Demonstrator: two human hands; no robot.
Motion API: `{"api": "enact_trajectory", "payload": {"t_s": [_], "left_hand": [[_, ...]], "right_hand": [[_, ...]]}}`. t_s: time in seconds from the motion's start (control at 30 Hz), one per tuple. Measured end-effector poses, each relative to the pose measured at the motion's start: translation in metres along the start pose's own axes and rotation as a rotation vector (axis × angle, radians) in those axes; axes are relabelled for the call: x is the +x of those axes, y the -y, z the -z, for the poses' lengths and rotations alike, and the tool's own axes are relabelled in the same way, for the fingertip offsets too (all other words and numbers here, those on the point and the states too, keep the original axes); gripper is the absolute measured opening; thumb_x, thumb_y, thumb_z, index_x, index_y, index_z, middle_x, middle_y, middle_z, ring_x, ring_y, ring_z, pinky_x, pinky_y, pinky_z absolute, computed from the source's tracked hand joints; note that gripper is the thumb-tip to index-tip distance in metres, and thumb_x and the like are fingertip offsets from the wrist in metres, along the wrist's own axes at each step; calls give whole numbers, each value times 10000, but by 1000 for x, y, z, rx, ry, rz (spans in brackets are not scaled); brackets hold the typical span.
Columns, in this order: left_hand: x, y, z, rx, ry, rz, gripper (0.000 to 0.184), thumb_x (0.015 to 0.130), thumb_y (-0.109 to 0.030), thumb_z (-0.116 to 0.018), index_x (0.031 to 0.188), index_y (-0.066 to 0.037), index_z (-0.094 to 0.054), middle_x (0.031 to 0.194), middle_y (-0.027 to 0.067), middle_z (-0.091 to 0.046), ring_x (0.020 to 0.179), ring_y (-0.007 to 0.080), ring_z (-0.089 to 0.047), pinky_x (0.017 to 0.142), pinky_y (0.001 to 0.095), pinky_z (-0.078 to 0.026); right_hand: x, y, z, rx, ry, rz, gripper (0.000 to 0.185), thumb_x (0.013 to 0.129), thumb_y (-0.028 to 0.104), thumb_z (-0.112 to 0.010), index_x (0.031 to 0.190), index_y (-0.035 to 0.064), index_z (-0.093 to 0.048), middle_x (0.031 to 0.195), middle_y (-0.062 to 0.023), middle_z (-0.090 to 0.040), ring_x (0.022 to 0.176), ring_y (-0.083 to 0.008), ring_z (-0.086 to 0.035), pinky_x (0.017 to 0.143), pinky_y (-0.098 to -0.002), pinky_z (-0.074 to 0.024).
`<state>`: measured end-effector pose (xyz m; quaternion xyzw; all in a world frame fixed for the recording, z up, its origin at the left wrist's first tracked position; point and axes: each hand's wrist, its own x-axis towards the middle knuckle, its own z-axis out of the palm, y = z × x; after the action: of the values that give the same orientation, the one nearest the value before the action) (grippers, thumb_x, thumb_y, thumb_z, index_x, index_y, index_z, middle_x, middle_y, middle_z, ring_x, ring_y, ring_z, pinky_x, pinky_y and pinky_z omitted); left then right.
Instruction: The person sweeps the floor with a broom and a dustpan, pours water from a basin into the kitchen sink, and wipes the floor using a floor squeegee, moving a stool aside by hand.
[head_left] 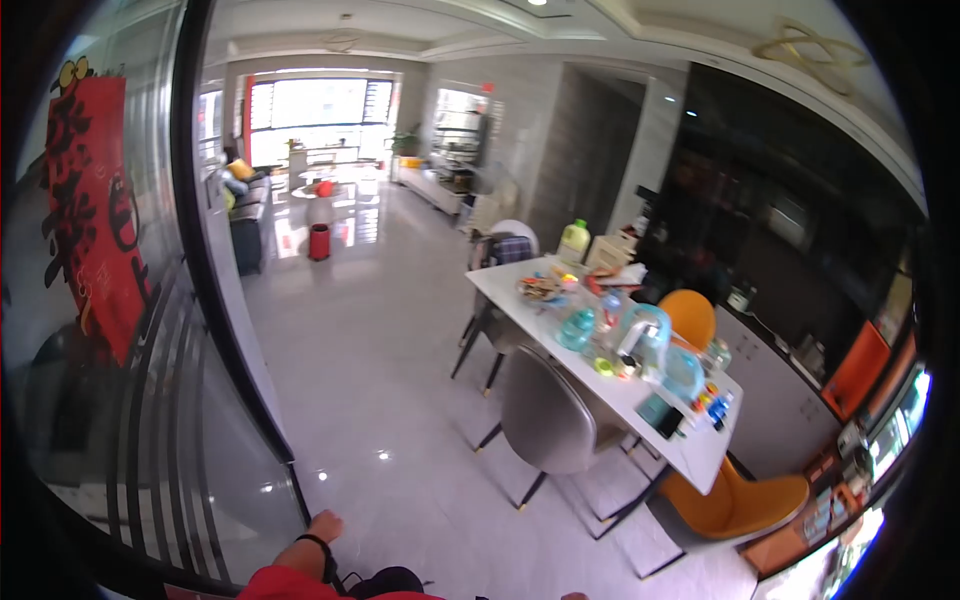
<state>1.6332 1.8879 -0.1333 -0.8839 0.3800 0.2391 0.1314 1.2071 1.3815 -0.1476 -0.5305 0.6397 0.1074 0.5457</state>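
My left hand [325, 525] shows low in the view, beside the bottom of the glass door's dark frame [268, 440]. A black band [322, 550] circles its wrist, below which a red sleeve [285, 582] begins. Its fingers are too small and blurred to make out, and I cannot tell whether it touches the frame. Of my right hand [574, 596] only a sliver shows at the bottom edge, with its fingers hidden.
A white table [700, 455] holds several bottles, a blue jug and small items. Around it stand grey [545, 410] and orange chairs [735, 505]. A red bin [319, 242] is on the shiny floor [350, 350] farther off. Red paper [95, 210] hangs on the left glass.
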Motion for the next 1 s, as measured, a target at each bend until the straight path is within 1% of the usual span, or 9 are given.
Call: {"api": "enact_trajectory", "payload": {"t_s": [0.07,0.13,0.3,0.47,0.57,0.67,0.77,0.87,1.0], "left_hand": [[-61,-16,29,-928,-247,791,282,777,-162,-448,948,-37,-635,1018,204,-602,971,353,-574,820,400,-471],[-50,23,-55,-237,174,346,295,782,-163,-440,973,-46,-632,1013,189,-606,991,328,-571,822,375,-468],[-57,36,-95,-1045,407,881,270,793,-205,-475,954,-71,-645,922,142,-638,895,284,-607,775,369,-478],[-11,87,-69,-1847,13,1373,226,805,-163,-474,893,1,-603,784,108,-629,628,213,-588,600,350,-480],[25,141,-15,-1268,262,1130,227,795,-180,-476,805,-2,-617,751,117,-625,612,227,-587,585,376,-478],[104,195,-71,-1797,-67,1250,210,782,-161,-469,714,-6,-593,658,106,-596,691,248,-588,564,385,-460],[156,212,-39,-1494,-253,1031,334,757,-193,-523,1027,-3,-572,905,171,-599,793,264,-565,695,428,-451],[212,223,-67,-1797,-468,1110,280,748,-179,-489,943,-1,-582,760,141,-588,666,279,-557,571,457,-438],[212,235,26,-1885,-161,1171,163,766,-182,-482,802,-42,-558,610,68,-503,523,215,-467,427,380,-358]], "right_hand": [[47,74,-11,-116,41,133,179,825,154,-505,873,7,-593,883,-147,-589,751,-254,-591,641,-393,-478],[82,145,-43,-197,96,247,185,830,156,-489,879,4,-583,853,-139,-592,721,-245,-600,610,-373,-486],[164,243,-179,-303,415,413,201,842,159,-448,895,-1,-558,779,-118,-599,647,-221,-623,532,-323,-506],[42,357,-298,-943,773,492,307,859,288,-475,1016,37,-555,837,-63,-586,716,-160,-603,595,-295,-503],[56,419,-341,-968,730,626,298,863,283,-464,1029,57,-567,834,-37,-593,717,-139,-603,586,-281,-494],[80,471,-358,-685,592,589,261,833,248,-453,903,30,-580,747,-71,-605,607,-148,-581,516,-280,-477],[133,523,-376,-680,594,352,202,842,182,-466,949,30,-545,794,-82,-585,653,-179,-596,551,-319,-501],[234,559,-410,-624,662,303,211,819,227,-476,866,52,-583,705,-62,-607,575,-146,-597,502,-286,-488],[214,671,-451,-831,588,269,184,809,168,-457,837,49,-594,715,-60,-612,619,-141,-609,511,-292,-496]]}}
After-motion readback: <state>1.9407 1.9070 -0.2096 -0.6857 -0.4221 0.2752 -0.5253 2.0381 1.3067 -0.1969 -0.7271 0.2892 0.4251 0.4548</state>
